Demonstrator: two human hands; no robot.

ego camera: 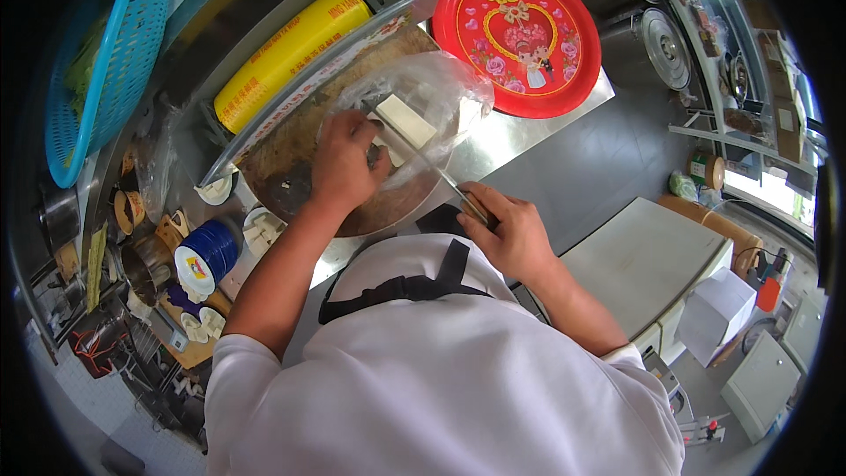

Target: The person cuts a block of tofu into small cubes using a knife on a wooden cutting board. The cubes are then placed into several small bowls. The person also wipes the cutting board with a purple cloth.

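Note:
A round wooden chopping block [310, 102] lies before me with a clear plastic bag [439, 73] spread over part of it. On the bag rests a white rectangular block, which looks like tofu [406, 120], with another white piece [390, 145] beside it. My right hand [505, 225] grips the wooden handle of a knife [448, 180], its narrow blade pointing towards the white pieces. My left hand [350, 158] is bent over the near white piece, fingers curled; whether its fingertips touch it cannot be told.
A red round tray [585, 46] overlaps the metal counter at the upper right. Behind the block stands a bin with a yellow roll of cling film [291, 56]. Bowls of white pieces [262, 230] and stacked blue bowls [210, 252] are at the left, a blue basket [142, 73] above.

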